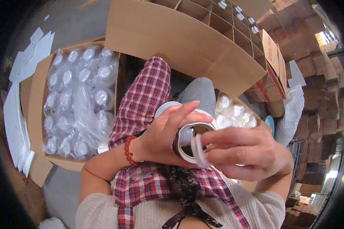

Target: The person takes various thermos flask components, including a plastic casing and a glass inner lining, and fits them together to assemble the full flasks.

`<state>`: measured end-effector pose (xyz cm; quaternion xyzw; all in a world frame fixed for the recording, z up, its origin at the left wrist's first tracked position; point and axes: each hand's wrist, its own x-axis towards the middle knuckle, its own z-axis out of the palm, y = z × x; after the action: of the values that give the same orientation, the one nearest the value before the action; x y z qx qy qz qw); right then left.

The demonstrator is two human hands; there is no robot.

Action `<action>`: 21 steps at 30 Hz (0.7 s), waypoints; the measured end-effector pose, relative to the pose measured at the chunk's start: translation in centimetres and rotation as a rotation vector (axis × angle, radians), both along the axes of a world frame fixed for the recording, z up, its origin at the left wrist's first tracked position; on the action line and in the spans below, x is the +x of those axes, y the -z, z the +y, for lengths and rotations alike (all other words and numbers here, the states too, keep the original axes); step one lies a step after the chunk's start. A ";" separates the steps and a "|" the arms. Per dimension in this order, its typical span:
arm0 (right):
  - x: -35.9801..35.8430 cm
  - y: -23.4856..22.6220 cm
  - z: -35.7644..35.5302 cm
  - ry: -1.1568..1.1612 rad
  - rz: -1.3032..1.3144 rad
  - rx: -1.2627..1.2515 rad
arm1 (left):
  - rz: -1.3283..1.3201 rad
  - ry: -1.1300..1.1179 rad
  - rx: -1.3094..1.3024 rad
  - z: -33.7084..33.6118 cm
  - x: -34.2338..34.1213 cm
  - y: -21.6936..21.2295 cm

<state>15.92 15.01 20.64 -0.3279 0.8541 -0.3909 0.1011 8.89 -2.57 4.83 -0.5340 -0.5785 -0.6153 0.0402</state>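
Observation:
In front of my lap, my left hand [156, 135] is wrapped around a cylindrical canister [184, 155] with a white rim. Its open mouth faces up, and a pale rounded thing [186, 136] shows inside against a dark interior. My right hand [250, 152] pinches a thin white lid [198, 149], tilted on edge at the right side of the mouth. Whether the lid touches the rim is hard to tell. Behind my left hand, a white round edge [168, 107] shows, mostly covered by the fingers.
At left stands a carton [36, 110] of plastic-wrapped, white-topped containers. Ahead, a large divided carton [179, 42] holds several small clear-topped items in its far cells. Another box of wrapped white pieces [235, 114] sits right of my knees. White foam sheets [17, 126] lie far left; cartons [305, 126] are stacked right.

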 end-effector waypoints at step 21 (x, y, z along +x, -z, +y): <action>0.0 1.4 -3.9 -0.196 0.331 0.753 | 0.011 0.073 -0.059 -0.6 -0.2 -0.6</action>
<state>15.88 11.08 19.20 -0.4059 0.9068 0.0177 0.1120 8.69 -3.13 5.44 -0.5590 -0.5763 -0.5961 0.0049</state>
